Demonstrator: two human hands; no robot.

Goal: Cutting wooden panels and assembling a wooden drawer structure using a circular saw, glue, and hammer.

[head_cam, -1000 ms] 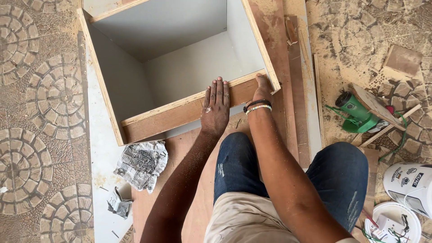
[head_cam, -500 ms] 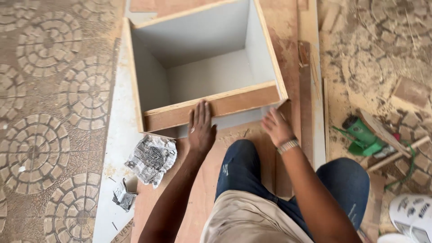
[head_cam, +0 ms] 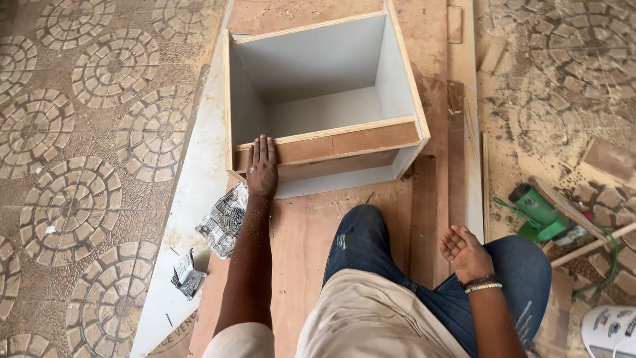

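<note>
Plywood box (head_cam: 324, 99), one only, lies on its side on a brown board (head_cam: 311, 232) spread over the patterned paving, its open mouth turned up toward the camera. Its long axis runs left to right across the view, and the inside is pale grey with raw wood edges. Two hands are in view, both the person's own. The left hand (head_cam: 263, 169) lies flat, fingers straight and close together, on the left end of the box's near wooden rail (head_cam: 338, 142), gripping nothing. The right hand (head_cam: 466, 252) is well apart from the box, hovering above the right knee with its palm up and fingers loosely spread, empty. Two crumpled scraps of printed paper lie left of the left arm: a larger one (head_cam: 225, 219) just below the box's near left corner, a smaller one (head_cam: 187, 275) nearer the camera. One green power tool (head_cam: 540, 212) (partly hidden by a wooden strip) rests on the dusty floor at right. One white bucket (head_cam: 613, 331) shows at the bottom right corner.
</note>
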